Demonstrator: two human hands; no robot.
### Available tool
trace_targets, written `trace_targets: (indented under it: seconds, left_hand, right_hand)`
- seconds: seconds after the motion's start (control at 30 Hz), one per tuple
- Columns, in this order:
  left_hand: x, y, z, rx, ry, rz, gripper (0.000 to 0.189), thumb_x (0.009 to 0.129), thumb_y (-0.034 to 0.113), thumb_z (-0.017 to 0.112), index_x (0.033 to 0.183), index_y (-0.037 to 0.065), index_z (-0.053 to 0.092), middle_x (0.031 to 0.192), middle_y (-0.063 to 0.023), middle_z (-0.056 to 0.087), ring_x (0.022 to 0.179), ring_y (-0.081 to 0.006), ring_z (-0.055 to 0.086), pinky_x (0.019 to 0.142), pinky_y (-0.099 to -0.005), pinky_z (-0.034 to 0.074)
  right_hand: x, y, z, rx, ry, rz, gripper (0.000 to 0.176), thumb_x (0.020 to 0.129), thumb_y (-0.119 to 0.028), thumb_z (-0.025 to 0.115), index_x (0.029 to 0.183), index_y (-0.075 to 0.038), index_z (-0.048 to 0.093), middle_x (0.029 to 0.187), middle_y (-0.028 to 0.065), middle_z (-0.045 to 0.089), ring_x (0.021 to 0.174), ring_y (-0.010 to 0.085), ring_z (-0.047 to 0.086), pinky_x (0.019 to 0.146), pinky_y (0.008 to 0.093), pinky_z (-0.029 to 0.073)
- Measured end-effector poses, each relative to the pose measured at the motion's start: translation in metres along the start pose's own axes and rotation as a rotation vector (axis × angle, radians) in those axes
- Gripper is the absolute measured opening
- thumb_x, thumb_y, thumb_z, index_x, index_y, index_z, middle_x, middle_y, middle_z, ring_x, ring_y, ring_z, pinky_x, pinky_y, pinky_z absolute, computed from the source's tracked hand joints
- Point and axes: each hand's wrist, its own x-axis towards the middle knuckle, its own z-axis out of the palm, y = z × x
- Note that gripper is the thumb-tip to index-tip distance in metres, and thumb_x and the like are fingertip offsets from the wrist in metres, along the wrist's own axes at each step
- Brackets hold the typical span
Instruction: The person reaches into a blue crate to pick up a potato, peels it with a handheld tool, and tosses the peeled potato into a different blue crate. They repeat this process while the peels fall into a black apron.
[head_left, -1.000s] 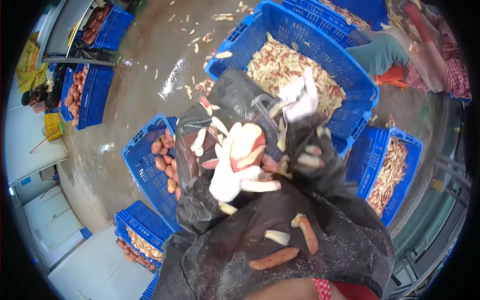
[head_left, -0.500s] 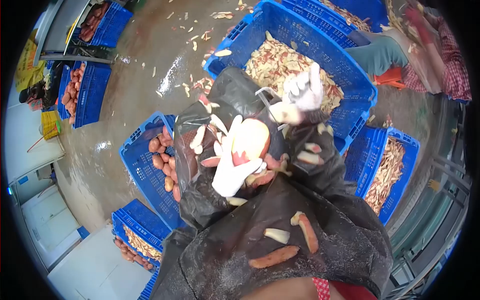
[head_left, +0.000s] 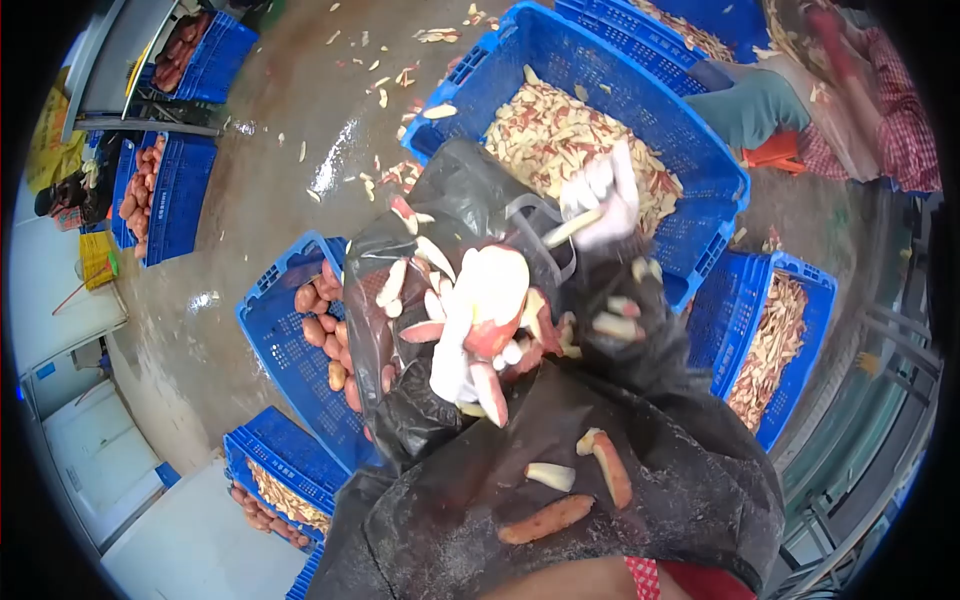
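In a white glove, my left hand (head_left: 455, 350) is closed around a partly peeled potato (head_left: 497, 285). Red skin still covers its lower part, and pale flesh shows on top. A strip of peel (head_left: 489, 392) lies against the glove. Also gloved, my right hand (head_left: 607, 200) grips a peeler (head_left: 566, 262), whose grey looped frame points towards the potato but stands apart from it. A pale sliver of peel (head_left: 573, 228) shows at the peeler; the fingers are partly blurred. Beneath both hands, a black plastic apron (head_left: 440, 520) carries several scattered peels (head_left: 547, 519).
A large blue crate (head_left: 690, 130) of peelings stands ahead. Red potatoes (head_left: 325, 320) fill part of another crate (head_left: 285, 350) on my left. More peelings lie in a crate (head_left: 720, 310) at right. Another person (head_left: 760, 110) sits at upper right. Scraps litter the wet floor (head_left: 290, 130).
My right hand and the peeler have shifted slightly down, with the peeler's frame now turned into clearer view. A strip of peel has appeared against my left glove. The left hand keeps the potato.
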Motion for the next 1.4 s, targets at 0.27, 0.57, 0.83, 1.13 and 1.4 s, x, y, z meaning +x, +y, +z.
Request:
trace_targets:
  seconds: [0.27, 0.57, 0.83, 1.13, 1.4]
  left_hand:
    - [0.000, 0.013, 0.001, -0.118, -0.063, -0.140, 0.047, 0.089, 0.039, 0.053, 0.117, 0.003, 0.047, 0.092, -0.0145, 0.062, 0.054, -0.0208, 0.056, 0.043, -0.0275, 0.045]
    - [-0.013, 0.027, 0.038, 0.612, -0.125, 0.054, 0.095, 0.069, -0.015, 0.059, 0.147, 0.015, 0.013, 0.128, -0.0162, 0.045, 0.075, -0.0187, 0.061, 0.062, -0.0272, 0.054]
    - [-0.012, 0.023, 0.036, 1.402, -0.030, 0.486, 0.074, 0.068, 0.011, 0.072, 0.132, 0.003, 0.035, 0.119, -0.0189, 0.046, 0.109, -0.0287, 0.047, 0.094, -0.0409, 0.041]
    - [0.003, -0.012, 0.024, 1.513, -0.039, 0.888, 0.060, 0.055, 0.013, 0.079, 0.110, 0.004, 0.057, 0.100, -0.0113, 0.057, 0.095, -0.0294, 0.053, 0.090, -0.0427, 0.038]
    - [0.010, -0.031, 0.008, 1.394, -0.066, 1.225, 0.052, 0.062, 0.003, 0.075, 0.111, 0.000, 0.058, 0.102, -0.0163, 0.063, 0.095, -0.0307, 0.060, 0.096, -0.0478, 0.037]
  right_hand:
    - [-0.011, 0.007, 0.026, -0.092, -0.194, -0.056, 0.047, 0.099, -0.041, 0.033, 0.063, -0.013, 0.045, 0.045, 0.0017, 0.040, 0.037, 0.0129, 0.043, 0.037, 0.0294, 0.038]
    - [-0.027, 0.016, 0.053, 0.296, 0.002, 0.239, 0.045, 0.096, -0.040, 0.043, 0.059, -0.015, 0.043, 0.047, 0.0015, 0.041, 0.037, 0.0161, 0.043, 0.038, 0.0300, 0.038]
    - [-0.015, -0.008, 0.035, -0.025, 0.156, 0.048, 0.046, 0.096, -0.044, 0.042, 0.061, -0.015, 0.044, 0.047, 0.0003, 0.039, 0.039, 0.0157, 0.042, 0.039, 0.0315, 0.036]
    - [-0.052, -0.010, 0.024, 0.262, 0.251, 0.382, 0.043, 0.094, -0.044, 0.048, 0.060, -0.018, 0.042, 0.050, -0.0030, 0.039, 0.041, 0.0110, 0.038, 0.040, 0.0276, 0.033]
    - [-0.050, -0.007, 0.011, -0.061, 0.379, 0.278, 0.044, 0.094, -0.043, 0.047, 0.061, -0.014, 0.043, 0.049, -0.0013, 0.038, 0.042, 0.0154, 0.043, 0.042, 0.0296, 0.035]
